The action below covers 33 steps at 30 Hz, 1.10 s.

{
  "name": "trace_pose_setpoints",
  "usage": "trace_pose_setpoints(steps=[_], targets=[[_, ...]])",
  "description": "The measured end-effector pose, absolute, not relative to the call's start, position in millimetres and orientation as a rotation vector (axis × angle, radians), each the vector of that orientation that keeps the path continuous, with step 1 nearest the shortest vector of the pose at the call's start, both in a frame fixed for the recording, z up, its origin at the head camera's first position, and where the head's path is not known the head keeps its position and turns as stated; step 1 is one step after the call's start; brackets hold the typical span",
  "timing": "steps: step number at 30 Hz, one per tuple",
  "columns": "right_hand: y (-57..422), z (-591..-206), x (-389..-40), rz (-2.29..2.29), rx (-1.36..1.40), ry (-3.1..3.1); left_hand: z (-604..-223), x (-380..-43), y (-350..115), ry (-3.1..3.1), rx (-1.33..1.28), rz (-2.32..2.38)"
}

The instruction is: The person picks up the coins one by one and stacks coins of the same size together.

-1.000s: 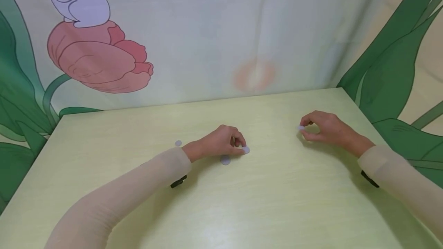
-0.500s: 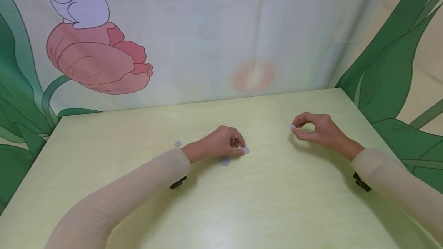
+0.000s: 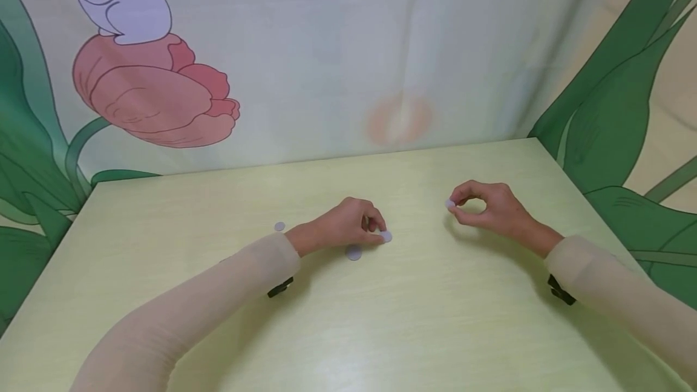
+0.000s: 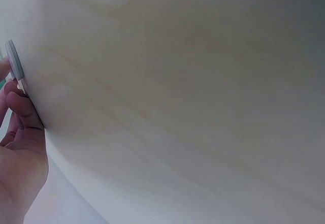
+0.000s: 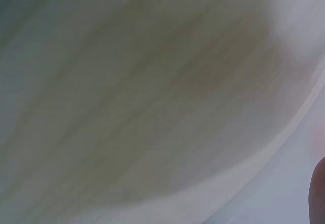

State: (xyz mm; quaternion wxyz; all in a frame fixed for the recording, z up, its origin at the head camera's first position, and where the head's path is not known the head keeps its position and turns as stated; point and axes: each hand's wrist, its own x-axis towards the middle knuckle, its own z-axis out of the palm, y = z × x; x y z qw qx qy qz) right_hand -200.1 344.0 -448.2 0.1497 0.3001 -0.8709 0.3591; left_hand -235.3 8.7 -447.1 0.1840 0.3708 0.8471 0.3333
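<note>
My left hand (image 3: 348, 222) pinches the edge of a small pale-lilac disc (image 3: 386, 236) between thumb and fingers, low at the table. Just below this hand lies a larger disc (image 3: 354, 253); a smaller disc (image 3: 280, 226) rests beyond the left wrist. In the left wrist view, a thin round disc (image 4: 14, 60) shows its rim beside the fingertips. To the right, my right hand (image 3: 492, 205) holds another small pale disc (image 3: 450, 204) between thumb and index finger, above the tabletop. The right wrist view catches only a fingertip (image 5: 318, 193), with no disc visible there.
Everything lies on a pale yellow-green table (image 3: 327, 331). Behind it hangs a curtain (image 3: 305, 65) printed with a flower, a white animal and green leaves. Dark devices are strapped under the left sleeve (image 3: 218, 295) and right sleeve (image 3: 610, 283).
Over the last second the right hand has moved left with its disc, toward the left hand, dipping slightly in the latest frame. The left hand and the discs near it stay in place.
</note>
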Motion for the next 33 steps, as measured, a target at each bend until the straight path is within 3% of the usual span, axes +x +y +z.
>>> trace_pose_setpoints(steps=[33], targets=[[308.6,-444.7,-197.0,0.864,1.051,-2.752,-444.3,-234.2,8.0,2.398,1.043,0.941]])
